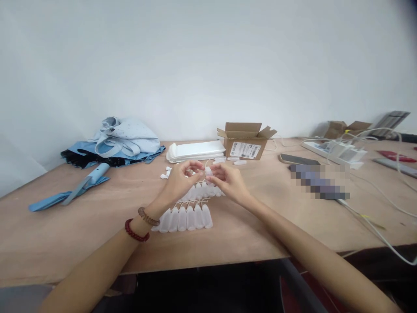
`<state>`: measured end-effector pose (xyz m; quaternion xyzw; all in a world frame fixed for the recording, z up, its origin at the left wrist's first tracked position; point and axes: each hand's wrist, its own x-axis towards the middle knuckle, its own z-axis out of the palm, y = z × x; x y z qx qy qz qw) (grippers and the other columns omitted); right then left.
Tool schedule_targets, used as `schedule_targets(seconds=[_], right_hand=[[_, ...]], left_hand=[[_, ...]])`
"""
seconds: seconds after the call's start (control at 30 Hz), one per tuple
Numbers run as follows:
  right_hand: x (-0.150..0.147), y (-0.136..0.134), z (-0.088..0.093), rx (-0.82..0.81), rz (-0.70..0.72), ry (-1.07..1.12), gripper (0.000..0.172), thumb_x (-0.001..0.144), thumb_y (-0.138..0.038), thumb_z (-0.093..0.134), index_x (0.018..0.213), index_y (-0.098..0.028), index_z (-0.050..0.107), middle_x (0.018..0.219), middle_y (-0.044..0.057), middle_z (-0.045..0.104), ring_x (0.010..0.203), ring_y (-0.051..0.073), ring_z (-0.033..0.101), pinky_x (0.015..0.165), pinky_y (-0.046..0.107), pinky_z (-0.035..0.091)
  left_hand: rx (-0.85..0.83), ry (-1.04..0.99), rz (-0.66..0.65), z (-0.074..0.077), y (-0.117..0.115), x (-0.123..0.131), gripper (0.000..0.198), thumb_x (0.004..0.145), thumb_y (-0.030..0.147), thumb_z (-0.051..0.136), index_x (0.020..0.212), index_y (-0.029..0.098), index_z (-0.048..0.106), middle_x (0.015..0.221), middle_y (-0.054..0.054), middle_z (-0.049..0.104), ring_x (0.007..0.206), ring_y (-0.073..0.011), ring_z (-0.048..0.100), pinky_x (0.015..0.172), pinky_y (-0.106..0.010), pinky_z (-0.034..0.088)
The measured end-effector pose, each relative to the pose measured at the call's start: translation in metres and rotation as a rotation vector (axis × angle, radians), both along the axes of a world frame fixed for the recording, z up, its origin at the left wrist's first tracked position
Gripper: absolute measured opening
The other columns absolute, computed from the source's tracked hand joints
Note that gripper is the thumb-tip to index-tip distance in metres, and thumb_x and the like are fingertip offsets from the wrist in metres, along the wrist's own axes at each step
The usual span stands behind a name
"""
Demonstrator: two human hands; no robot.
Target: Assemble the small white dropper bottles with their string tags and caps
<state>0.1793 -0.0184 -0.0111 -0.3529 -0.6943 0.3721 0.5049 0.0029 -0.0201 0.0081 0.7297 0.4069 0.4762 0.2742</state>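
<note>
Between my hands is a small frosted-white plastic piece with a thin pale cord looping up from its top. My right hand pinches the piece between thumb and fingers. From the other side, the closed fingertips of my left hand meet it at the cord end; the exact grip is too small to make out. Below my hands lies a front row of similar frosted pieces with cords, side by side. A second row lies behind, partly hidden by my hands. Small white bits sit beside my left hand.
Behind my hands are a flat white stack and an open cardboard box, with loose frosted pieces before it. Left are a folded blue umbrella and cloth bundle. A phone, power strip and cables occupy the right.
</note>
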Motion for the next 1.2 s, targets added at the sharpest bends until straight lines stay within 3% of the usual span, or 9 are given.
schedule_targets(seconds=[0.1,0.17,0.33,0.47,0.67,0.8,1.03,1.2], right_hand=[[-0.001,0.002,0.001,-0.056,-0.015,0.05,0.036,0.071,-0.042,0.071,0.089,-0.017,0.054,0.076,0.005,0.066,0.066,0.016,0.065,0.056,0.028,0.052],[-0.001,0.001,0.002,-0.113,-0.01,0.078,0.037,0.07,-0.044,0.072,0.088,-0.016,0.055,0.072,0.004,0.066,0.062,0.015,0.063,0.053,0.027,0.051],[0.003,-0.005,0.007,-0.192,0.005,0.091,0.039,0.068,-0.045,0.072,0.087,-0.015,0.057,0.076,0.004,0.066,0.061,0.015,0.063,0.052,0.027,0.051],[0.009,-0.006,0.012,-0.209,0.031,0.103,0.038,0.069,-0.046,0.071,0.086,-0.014,0.058,0.075,0.004,0.067,0.063,0.015,0.064,0.055,0.029,0.054],[0.013,-0.007,0.018,-0.279,0.02,0.062,0.039,0.065,-0.045,0.076,0.081,-0.014,0.058,0.067,0.002,0.065,0.057,0.014,0.063,0.056,0.029,0.055],[0.016,-0.009,0.024,-0.323,0.021,0.02,0.03,0.071,-0.038,0.073,0.081,-0.015,0.058,0.067,0.002,0.065,0.06,0.014,0.063,0.06,0.028,0.056],[0.02,-0.015,0.031,-0.44,0.079,-0.113,0.017,0.077,-0.027,0.068,0.076,-0.015,0.057,0.066,0.004,0.064,0.058,0.015,0.065,0.058,0.03,0.057],[0.022,-0.018,0.033,-0.471,0.12,-0.171,0.01,0.077,-0.022,0.066,0.074,-0.014,0.06,0.067,0.005,0.065,0.059,0.016,0.066,0.058,0.03,0.057]], left_hand=[[0.311,0.236,0.045,0.001,-0.005,0.002,0.022,0.078,0.023,0.062,0.099,0.019,0.063,0.102,-0.007,0.066,0.096,-0.0227,0.059,0.086,-0.04,0.047],[0.423,0.323,0.027,0.0,-0.007,0.003,0.027,0.078,0.022,0.062,0.104,0.019,0.06,0.105,-0.009,0.064,0.101,-0.025,0.056,0.089,-0.042,0.045],[0.544,0.497,0.026,-0.002,-0.013,0.005,0.047,0.073,0.033,0.071,0.116,0.021,0.055,0.111,-0.011,0.058,0.105,-0.0289,0.051,0.087,-0.045,0.045],[0.61,0.458,0.091,-0.004,-0.014,0.01,0.037,0.077,0.037,0.068,0.108,0.019,0.059,0.106,-0.011,0.059,0.102,-0.0265,0.05,0.087,-0.043,0.045],[0.637,0.431,0.047,-0.009,-0.008,0.012,0.035,0.077,0.039,0.068,0.104,0.019,0.06,0.112,-0.01,0.063,0.103,-0.0266,0.052,0.091,-0.046,0.041],[0.619,0.44,0.026,-0.009,-0.009,0.012,0.035,0.078,0.039,0.067,0.105,0.018,0.058,0.111,-0.009,0.064,0.103,-0.0263,0.053,0.093,-0.045,0.038],[0.476,0.422,0.036,-0.005,-0.023,0.018,0.033,0.074,0.035,0.07,0.098,0.019,0.055,0.096,-0.005,0.064,0.098,-0.0247,0.047,0.084,-0.038,0.043],[0.422,0.442,0.025,-0.005,-0.028,0.021,0.039,0.07,0.035,0.073,0.1,0.019,0.055,0.101,-0.005,0.062,0.101,-0.0257,0.045,0.086,-0.039,0.041]])
